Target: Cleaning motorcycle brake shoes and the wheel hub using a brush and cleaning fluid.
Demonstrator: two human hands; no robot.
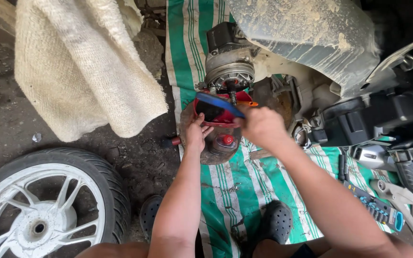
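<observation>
So here the person is crouched over a green and white striped tarp (244,186) spread on the dirt floor, working right under a mud-caked scooter body (311,33). The left hand (196,133) rests flat against the side of a red plastic container with a dark inside (213,114), fingers loosely spread along its lower left edge, thumb up by the rim. The right hand (260,125) is closed into a fist around the handle of a blue-handled tool (218,103), which lies across the top of that red container and points left. The container sits on a grimy round metal drum (216,143) that has a small red cap (227,140) on it, just below the exposed silver round hub with a dark shaft (229,74) sticking out of the scooter.

Off to the lower left a loose tyre on a white spoked alloy wheel (44,205) lies on the ground, and a coarse cream burlap sack (82,67) hangs above it. On the right, a dark socket set with blue bits (376,205) lies on the tarp. Black clogs (276,220) show at the bottom.
</observation>
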